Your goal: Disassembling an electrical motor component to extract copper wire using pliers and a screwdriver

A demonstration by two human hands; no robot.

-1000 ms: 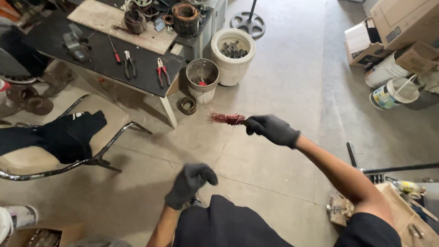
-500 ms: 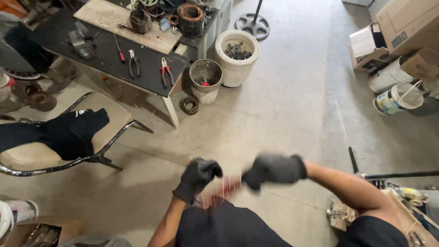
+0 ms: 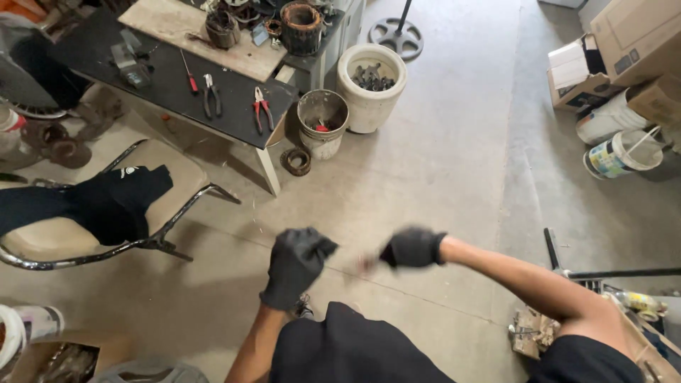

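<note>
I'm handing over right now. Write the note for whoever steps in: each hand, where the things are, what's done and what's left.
Left hand: black glove, fisted, raised in front of the body.
Right hand: black glove, closed; a reddish blurred bit at its fingertips, too smeared to identify.
Nearby: low black table with red-handled pliers, metal bucket, white tub, chair with dark cloth.
Done: reddish thing is in hand between the fists.
Left: cannot tell from this view.

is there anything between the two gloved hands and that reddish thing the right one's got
Nothing visible stands between them. The right hand is closed in a fist with a blurred reddish bit showing at its near edge, too smeared to identify. The left hand is beside it, apart, with only bare concrete floor showing in the gap.
</note>
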